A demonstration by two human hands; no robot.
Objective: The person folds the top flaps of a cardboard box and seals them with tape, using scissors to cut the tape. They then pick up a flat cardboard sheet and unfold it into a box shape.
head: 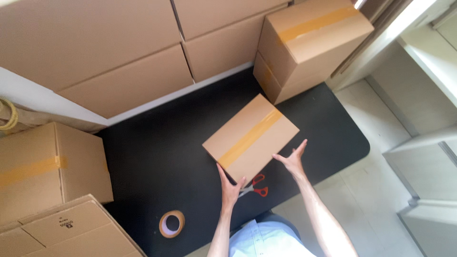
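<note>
A small cardboard box (251, 136), sealed along its top with a strip of tan tape, sits on the black table (157, 157). My left hand (231, 186) is flat against the box's near corner with fingers spread. My right hand (293, 159) is open at the box's near right side, fingertips touching or just off its edge. Neither hand grips anything. Red-handled scissors (257, 187) lie on the table right beside my left hand, partly under the box's corner.
A roll of tan tape (172, 223) lies near the table's front edge. Two stacked taped boxes (304, 45) stand at the back right. More boxes (43, 166) crowd the left side, and large boxes (119, 43) line the wall behind.
</note>
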